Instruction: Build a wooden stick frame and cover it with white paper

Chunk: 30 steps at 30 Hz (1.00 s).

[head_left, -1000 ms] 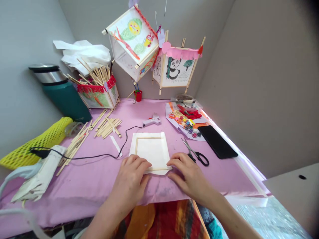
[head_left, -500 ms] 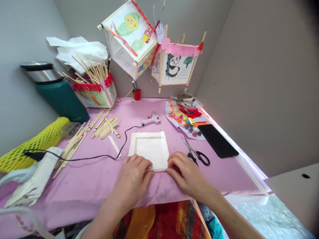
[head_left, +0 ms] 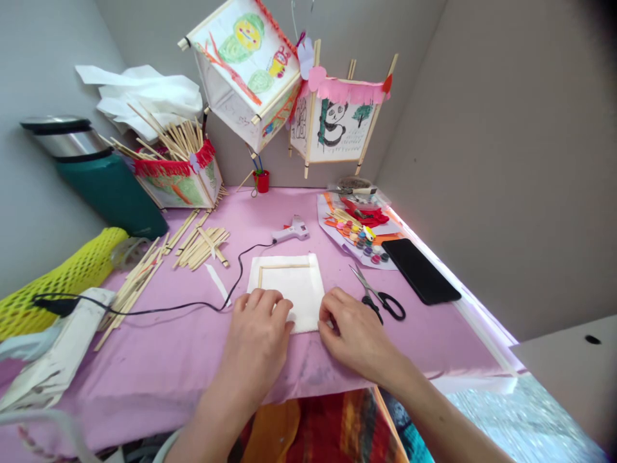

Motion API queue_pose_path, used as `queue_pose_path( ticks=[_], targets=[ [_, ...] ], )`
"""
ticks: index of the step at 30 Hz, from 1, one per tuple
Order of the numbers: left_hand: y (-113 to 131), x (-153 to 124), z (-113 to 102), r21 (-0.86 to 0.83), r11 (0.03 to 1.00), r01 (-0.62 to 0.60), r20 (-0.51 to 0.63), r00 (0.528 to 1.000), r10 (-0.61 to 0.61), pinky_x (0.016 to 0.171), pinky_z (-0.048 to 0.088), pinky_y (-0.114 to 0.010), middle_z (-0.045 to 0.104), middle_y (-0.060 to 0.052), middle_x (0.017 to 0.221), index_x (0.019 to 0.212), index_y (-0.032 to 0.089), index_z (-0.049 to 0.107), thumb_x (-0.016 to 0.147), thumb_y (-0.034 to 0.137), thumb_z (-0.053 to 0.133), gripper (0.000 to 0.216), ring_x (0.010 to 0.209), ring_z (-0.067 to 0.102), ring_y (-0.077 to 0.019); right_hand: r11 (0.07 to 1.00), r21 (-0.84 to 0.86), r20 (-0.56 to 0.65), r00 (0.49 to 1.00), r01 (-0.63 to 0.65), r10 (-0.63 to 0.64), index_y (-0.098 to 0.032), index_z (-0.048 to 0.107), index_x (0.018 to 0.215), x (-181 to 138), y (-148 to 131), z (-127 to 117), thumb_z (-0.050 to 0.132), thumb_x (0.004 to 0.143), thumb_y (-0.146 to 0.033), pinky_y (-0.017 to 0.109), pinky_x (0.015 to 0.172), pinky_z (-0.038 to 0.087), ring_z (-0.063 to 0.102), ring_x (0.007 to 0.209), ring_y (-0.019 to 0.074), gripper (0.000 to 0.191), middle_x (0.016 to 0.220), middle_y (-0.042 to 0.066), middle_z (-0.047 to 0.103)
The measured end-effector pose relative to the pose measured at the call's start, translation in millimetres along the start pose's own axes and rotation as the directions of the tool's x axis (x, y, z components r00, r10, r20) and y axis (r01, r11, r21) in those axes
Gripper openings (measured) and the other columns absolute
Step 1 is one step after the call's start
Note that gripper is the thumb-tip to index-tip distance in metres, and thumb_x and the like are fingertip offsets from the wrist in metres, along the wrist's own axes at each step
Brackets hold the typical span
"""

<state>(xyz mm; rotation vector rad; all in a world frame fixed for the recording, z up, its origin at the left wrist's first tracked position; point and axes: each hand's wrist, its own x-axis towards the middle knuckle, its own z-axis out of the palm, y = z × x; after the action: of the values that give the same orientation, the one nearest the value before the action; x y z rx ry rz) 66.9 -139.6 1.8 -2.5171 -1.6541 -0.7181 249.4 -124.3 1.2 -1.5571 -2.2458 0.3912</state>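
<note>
A square of white paper [head_left: 289, 283] lies on the pink tablecloth [head_left: 144, 366], with thin wooden sticks [head_left: 283, 265] glued along its far and left edges. My left hand [head_left: 255, 328] rests with its fingers flat on the paper's near left part. My right hand [head_left: 351, 328] is curled at the paper's near right corner, its fingertips touching the edge. Whether those fingers pinch the paper I cannot tell. The hands hide much of the near edge, and no stick shows there.
A hot glue gun [head_left: 292, 229] trails a black cord left of the paper. Loose wooden sticks [head_left: 202, 247] lie beyond it. Scissors [head_left: 378, 302] and a black phone [head_left: 421, 271] lie to the right. Paper lanterns [head_left: 332, 122] hang above the far edge.
My right hand has shifted farther onto the paper's near right corner, and my left hand sits a little farther forward. The near stick no longer shows. The whole view has drifted slightly.
</note>
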Motion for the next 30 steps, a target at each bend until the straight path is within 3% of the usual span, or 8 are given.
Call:
queue_pose_path(
  ticks=[3, 9, 14, 17, 22, 26, 30],
  targets=[
    [11, -10, 3, -0.033, 0.996, -0.081, -0.127, 0.989, 0.076, 0.072, 0.042, -0.039, 0.061, -0.007, 0.087, 0.089, 0.017, 0.062, 0.087, 0.011, 0.049, 0.014, 0.080, 0.051, -0.0219, 1.000, -0.022, 0.018, 1.000, -0.003, 0.004, -0.019, 0.051, 0.072, 1, -2, -1, 0.051, 0.078, -0.014, 0.026, 0.059, 0.030, 0.048, 0.065, 0.0118, 0.008, 0.080, 0.000, 0.054],
    [26, -23, 24, -0.073, 0.992, -0.107, 0.019, 0.994, 0.109, 0.074, 0.048, -0.040, 0.060, -0.009, 0.094, 0.103, 0.015, 0.060, 0.090, 0.010, 0.045, 0.020, 0.087, 0.052, -0.0229, 1.000, 0.003, -0.003, 1.000, -0.004, 0.004, -0.019, 0.052, 0.071, 5, 1, 0, 0.053, 0.077, -0.013, 0.026, 0.058, 0.031, 0.049, 0.064, 0.0122, 0.008, 0.080, 0.001, 0.056],
    [24, -20, 29, -0.058, 0.995, -0.079, 0.073, 0.994, 0.083, 0.076, 0.047, -0.042, 0.060, -0.008, 0.095, 0.106, 0.015, 0.060, 0.088, 0.009, 0.047, 0.022, 0.087, 0.052, -0.0232, 0.922, 0.376, -0.015, 0.994, -0.095, 0.109, -0.020, 0.058, 0.082, 7, 14, -10, 0.055, 0.084, -0.019, 0.025, 0.063, 0.042, 0.056, 0.068, 0.0123, 0.004, 0.080, -0.001, 0.060],
    [23, -19, 26, -0.057, 0.995, -0.080, 0.078, 0.993, 0.084, 0.076, 0.046, -0.042, 0.060, -0.008, 0.097, 0.107, 0.016, 0.060, 0.088, 0.011, 0.048, 0.023, 0.087, 0.052, -0.0231, 0.885, 0.465, -0.125, 0.991, 0.015, 0.048, -0.020, 0.059, 0.084, -5, 16, -14, 0.048, 0.091, -0.021, 0.026, 0.068, 0.043, 0.057, 0.076, 0.0132, 0.013, 0.082, 0.000, 0.061],
    [23, -20, 25, -0.045, 0.996, -0.081, 0.090, 0.992, 0.085, 0.075, 0.044, -0.041, 0.059, -0.007, 0.096, 0.107, 0.017, 0.059, 0.088, 0.011, 0.048, 0.023, 0.087, 0.051, -0.0228, 0.938, 0.233, -0.208, 0.955, 0.256, -0.209, -0.019, 0.060, 0.099, -30, 6, 2, 0.042, 0.093, -0.013, 0.033, 0.076, 0.040, 0.055, 0.084, 0.0184, 0.019, 0.090, 0.004, 0.064],
    [23, -19, 25, -0.045, 0.996, -0.073, 0.092, 0.993, 0.077, 0.075, 0.042, -0.040, 0.059, -0.007, 0.095, 0.107, 0.018, 0.059, 0.088, 0.010, 0.047, 0.024, 0.086, 0.051, -0.0221, 0.955, -0.008, -0.211, 0.933, 0.297, -0.292, -0.016, 0.060, 0.096, -32, 0, 17, 0.042, 0.090, -0.009, 0.037, 0.073, 0.036, 0.051, 0.080, 0.0217, 0.020, 0.087, 0.008, 0.064],
    [23, -18, 24, -0.058, 0.996, -0.072, 0.109, 0.991, 0.078, 0.074, 0.041, -0.041, 0.058, -0.007, 0.094, 0.099, 0.018, 0.060, 0.088, 0.010, 0.046, 0.019, 0.085, 0.050, -0.0222, 0.938, -0.091, -0.165, 0.924, 0.336, -0.346, -0.015, 0.058, 0.090, -28, -1, 17, 0.039, 0.090, -0.007, 0.037, 0.073, 0.033, 0.048, 0.079, 0.0217, 0.020, 0.084, 0.008, 0.062]
  ],
)
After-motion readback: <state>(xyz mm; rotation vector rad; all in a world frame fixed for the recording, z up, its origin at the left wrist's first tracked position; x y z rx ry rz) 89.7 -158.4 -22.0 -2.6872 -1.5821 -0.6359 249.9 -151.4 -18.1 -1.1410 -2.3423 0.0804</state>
